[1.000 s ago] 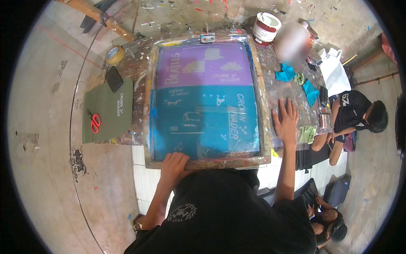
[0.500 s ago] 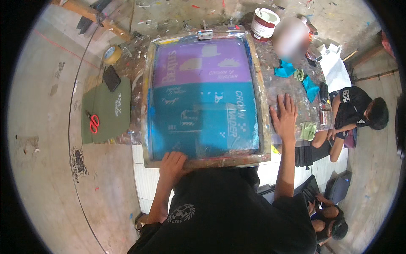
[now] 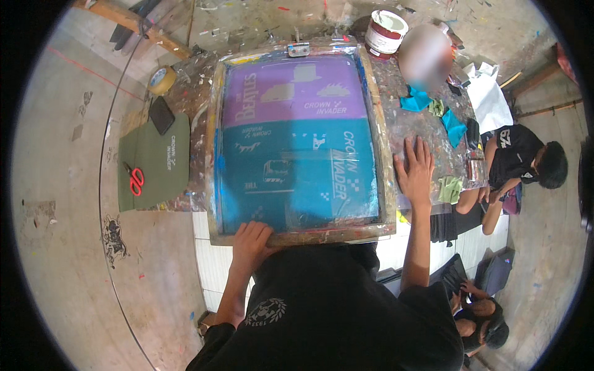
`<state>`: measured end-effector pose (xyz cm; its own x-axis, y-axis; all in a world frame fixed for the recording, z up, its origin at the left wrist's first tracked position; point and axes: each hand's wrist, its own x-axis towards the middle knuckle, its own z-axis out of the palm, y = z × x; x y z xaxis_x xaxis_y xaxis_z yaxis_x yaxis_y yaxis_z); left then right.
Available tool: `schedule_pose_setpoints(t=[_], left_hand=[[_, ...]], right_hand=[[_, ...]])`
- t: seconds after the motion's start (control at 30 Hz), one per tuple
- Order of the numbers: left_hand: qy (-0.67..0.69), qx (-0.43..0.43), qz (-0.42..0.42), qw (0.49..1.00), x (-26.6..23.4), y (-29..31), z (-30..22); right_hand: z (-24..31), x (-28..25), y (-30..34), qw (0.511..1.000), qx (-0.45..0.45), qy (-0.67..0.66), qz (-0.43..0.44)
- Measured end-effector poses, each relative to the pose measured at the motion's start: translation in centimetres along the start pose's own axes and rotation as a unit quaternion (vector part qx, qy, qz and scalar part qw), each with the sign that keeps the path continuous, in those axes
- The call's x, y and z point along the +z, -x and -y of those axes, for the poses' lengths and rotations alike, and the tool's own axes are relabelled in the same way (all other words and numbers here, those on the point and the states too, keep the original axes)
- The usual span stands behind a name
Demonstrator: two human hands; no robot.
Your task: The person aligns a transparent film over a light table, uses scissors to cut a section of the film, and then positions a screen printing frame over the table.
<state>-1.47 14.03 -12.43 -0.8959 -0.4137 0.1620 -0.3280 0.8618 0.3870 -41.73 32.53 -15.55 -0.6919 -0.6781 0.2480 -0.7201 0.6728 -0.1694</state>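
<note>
In front of me lies a wooden screen-printing frame [image 3: 331,236], its mesh [image 3: 297,139] purple at the far end and teal nearer, with pale stencil designs. My left hand [image 3: 252,242] is closed over the frame's near rail, left of the middle; the thumb is hidden. Flat on the stained table, just outside the right rail, rests my right hand [image 3: 414,173], fingers spread and holding nothing. A metal hinge clamp [image 3: 299,49] sits at the frame's far edge. What lies beneath the mesh is hard to make out.
Left of the frame are green fabric [image 3: 151,151], red-handled scissors [image 3: 135,179], a black phone [image 3: 162,115] and a tape roll [image 3: 162,80]. A paint tub [image 3: 386,34] stands at the far right, near teal scraps [image 3: 455,128]. Two people sit to the right, one wearing black [image 3: 520,151].
</note>
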Motion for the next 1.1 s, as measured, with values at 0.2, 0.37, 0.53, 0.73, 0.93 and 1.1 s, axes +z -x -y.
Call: schedule_pose_setpoints(t=[0.2,0.37,0.53,0.73,0.93,1.1], left_hand=[[-0.019,0.093,-0.134,0.986,-3.1,-0.5,-0.3],[-0.093,0.121,-0.159,0.975,-12.3,-4.4,-3.4],[-0.15,0.142,-0.261,0.943,-17.9,-8.1,-4.5],[-0.121,0.152,-0.291,0.937,-20.0,-10.0,-5.1],[-0.123,0.102,-0.22,0.962,-17.0,-7.4,-4.9],[-0.08,0.091,-0.256,0.959,-17.7,-8.1,-5.3]], right_hand=[[-0.7,0.4,0.2,1.0,-0.012,0.004,-0.003],[-3.2,2.8,0.4,0.997,-0.063,0.009,-0.045],[-3.2,1.9,1.5,0.997,-0.059,0.008,-0.039],[-3.4,1.7,2.2,0.999,-0.046,0.014,-0.014],[-3.0,1.4,2.4,0.999,-0.043,0.014,0.001],[-3.1,1.8,2.6,0.999,-0.045,0.021,0.021]])
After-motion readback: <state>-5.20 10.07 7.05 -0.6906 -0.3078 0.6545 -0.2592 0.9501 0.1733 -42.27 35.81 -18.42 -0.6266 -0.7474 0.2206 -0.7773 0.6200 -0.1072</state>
